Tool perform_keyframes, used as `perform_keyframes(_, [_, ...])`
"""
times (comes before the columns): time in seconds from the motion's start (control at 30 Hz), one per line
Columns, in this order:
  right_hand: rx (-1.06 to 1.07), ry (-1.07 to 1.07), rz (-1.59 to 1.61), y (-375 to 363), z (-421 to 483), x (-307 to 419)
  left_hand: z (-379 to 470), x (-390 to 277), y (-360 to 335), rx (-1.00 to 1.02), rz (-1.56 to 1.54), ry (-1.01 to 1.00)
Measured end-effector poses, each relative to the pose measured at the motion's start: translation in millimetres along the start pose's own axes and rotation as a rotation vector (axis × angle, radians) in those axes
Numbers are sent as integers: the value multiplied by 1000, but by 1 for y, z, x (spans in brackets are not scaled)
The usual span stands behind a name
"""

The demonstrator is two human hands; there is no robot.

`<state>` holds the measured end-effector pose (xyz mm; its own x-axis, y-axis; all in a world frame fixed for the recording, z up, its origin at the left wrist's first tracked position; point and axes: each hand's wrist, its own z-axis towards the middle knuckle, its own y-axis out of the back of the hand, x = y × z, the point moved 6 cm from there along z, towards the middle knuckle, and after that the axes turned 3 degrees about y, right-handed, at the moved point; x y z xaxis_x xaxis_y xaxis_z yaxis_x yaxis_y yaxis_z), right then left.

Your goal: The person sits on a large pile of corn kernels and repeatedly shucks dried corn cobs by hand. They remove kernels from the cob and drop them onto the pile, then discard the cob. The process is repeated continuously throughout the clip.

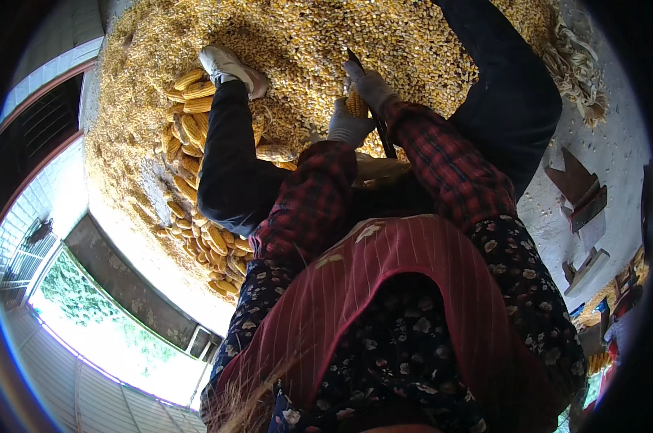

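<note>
My left hand [349, 124], in a light knitted glove, holds a yellow corn cob [356, 104] from its left side. Just above it, my right hand [374, 88], gloved the same way, is closed over a long dark bar [383, 132] and lies against the cob's upper end. The bar's pointed tip shows beyond my fingers, and its other end reaches down towards my lap. Both hands are between my spread legs. Beneath them is a broad layer of loose corn kernels [305, 48]. My fingers hide part of the cob.
Whole cobs [196, 127] are heaped beside and behind my left leg [226, 146], which ends in a pale shoe [232, 67]. Dry husks [578, 70] lie at the far right. Wooden pieces [581, 189] rest on the concrete floor [602, 146]. A wall opening [104, 303] is at left.
</note>
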<state>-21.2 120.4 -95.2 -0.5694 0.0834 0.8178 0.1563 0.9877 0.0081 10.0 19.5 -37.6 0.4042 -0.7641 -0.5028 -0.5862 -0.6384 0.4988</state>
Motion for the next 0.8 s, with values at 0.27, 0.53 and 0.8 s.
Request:
perform_keyframes(0.27, [-17,-120,122,9,-9,0,-40,-2,2,576,-1167,513])
perform_keyframes(0.53, [58,-167,235,3,-13,13,-30,-10,21,161,-804,233])
perform_keyframes(0.8, [-78,-25,78,3,8,-7,-27,-37,25,-18,331,112])
